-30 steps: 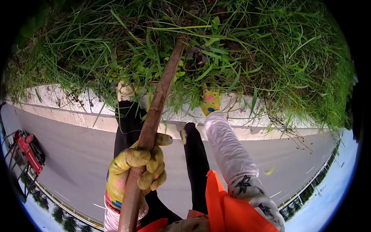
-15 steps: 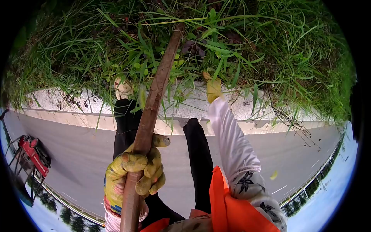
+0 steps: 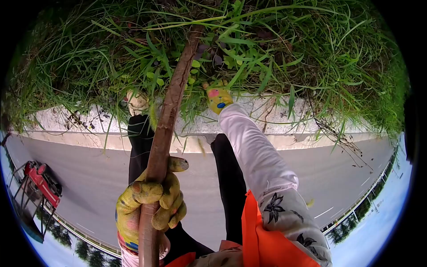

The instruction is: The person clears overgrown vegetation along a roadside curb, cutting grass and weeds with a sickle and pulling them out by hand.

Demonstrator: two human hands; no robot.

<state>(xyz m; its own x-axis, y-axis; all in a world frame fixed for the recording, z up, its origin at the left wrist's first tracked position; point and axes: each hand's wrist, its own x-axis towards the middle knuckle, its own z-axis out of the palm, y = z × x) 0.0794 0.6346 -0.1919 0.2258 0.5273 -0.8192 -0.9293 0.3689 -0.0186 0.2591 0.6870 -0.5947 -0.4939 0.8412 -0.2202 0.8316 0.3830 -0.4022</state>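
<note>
My left hand [image 3: 153,200], in a stained yellow work glove, is wrapped around a long brown wooden handle [image 3: 168,111]. The handle runs up from the bottom of the view, and its far end disappears into the grass. My right hand [image 3: 219,97], in a yellow glove with pink and blue spots, is at the edge of the green grass [image 3: 262,62], above the pale kerb [image 3: 249,102]. Its thumb and fingers look apart among the blades, with the tips partly hidden.
Grey road [image 3: 284,173] lies behind the kerb. A red vehicle [image 3: 42,182] with a dark frame stands on the road at the left. Dry stems [image 3: 336,138] hang over the kerb at the right. My shoe [image 3: 137,102] touches the grass edge.
My right hand has moved left along the grass edge, closer to the handle. My left hand and the handle have shifted slightly left and, for the hand, lower in view.
</note>
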